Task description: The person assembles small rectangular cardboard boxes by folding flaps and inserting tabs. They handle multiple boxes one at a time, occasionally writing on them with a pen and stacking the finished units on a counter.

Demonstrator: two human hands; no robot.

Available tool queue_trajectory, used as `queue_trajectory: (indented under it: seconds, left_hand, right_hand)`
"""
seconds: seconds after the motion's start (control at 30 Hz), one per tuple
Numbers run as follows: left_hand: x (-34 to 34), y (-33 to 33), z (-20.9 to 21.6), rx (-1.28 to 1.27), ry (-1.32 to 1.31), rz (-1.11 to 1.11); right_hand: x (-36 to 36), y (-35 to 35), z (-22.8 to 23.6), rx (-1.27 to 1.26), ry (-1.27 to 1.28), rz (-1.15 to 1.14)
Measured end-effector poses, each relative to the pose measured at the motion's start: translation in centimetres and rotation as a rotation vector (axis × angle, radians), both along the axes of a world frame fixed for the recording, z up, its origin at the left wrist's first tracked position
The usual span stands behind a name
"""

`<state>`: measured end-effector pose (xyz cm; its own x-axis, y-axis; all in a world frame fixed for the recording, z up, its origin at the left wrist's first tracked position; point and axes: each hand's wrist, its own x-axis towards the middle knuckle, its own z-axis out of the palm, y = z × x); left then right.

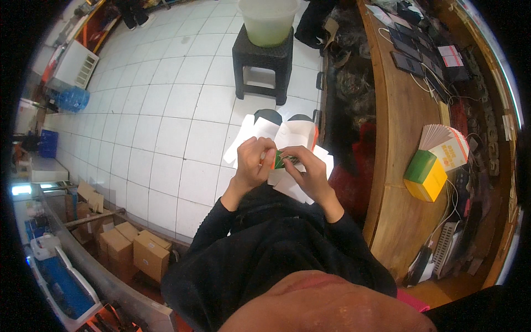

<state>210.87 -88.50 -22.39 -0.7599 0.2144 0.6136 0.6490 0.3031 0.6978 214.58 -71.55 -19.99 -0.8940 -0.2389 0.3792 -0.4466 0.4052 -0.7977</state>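
My left hand (254, 160) is closed in a pinch at the left side of a small green-and-orange piece (279, 161), which looks like printed paper or card. From the other side, the bent fingers and thumb of my right hand (310, 172) close on the same piece. My fingers cover most of it, so its full shape is hidden. Beneath and around both hands, white paper or card sheets (294, 191) lie over my lap. One larger white sheet (296, 133), with an orange edge, curves up beyond my right hand.
A dark plastic stool (251, 58) ahead carries a translucent tub (269, 22) of greenish liquid. On the wooden counter (387, 221) at right stand a yellow-and-green box (426, 177) and fanned printed cards (442, 145). Cardboard boxes (150, 254) sit at lower left.
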Motion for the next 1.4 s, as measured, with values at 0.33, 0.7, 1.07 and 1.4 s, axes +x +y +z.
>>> queue_trajectory:
  seconds: [0.33,0.7,1.07,1.4]
  left_hand:
    - [0.3,0.0,-0.4,0.064,-0.203,-0.058]
    - [-0.1,-0.1,-1.9,0.092,0.059,-0.299]
    - [1.9,2.6,-2.4,0.089,0.0,0.255]
    - [0.6,3.7,-4.1,0.714,-0.327,0.211]
  right_hand:
    - [-0.2,-0.2,-1.0,0.013,-0.055,0.02]
    - [-2.6,1.9,0.6,-0.355,-0.89,0.408]
    - [-2.8,2.3,1.7,-0.12,-0.671,0.064]
    - [-0.1,-2.8,0.0,-0.091,-0.281,0.144]
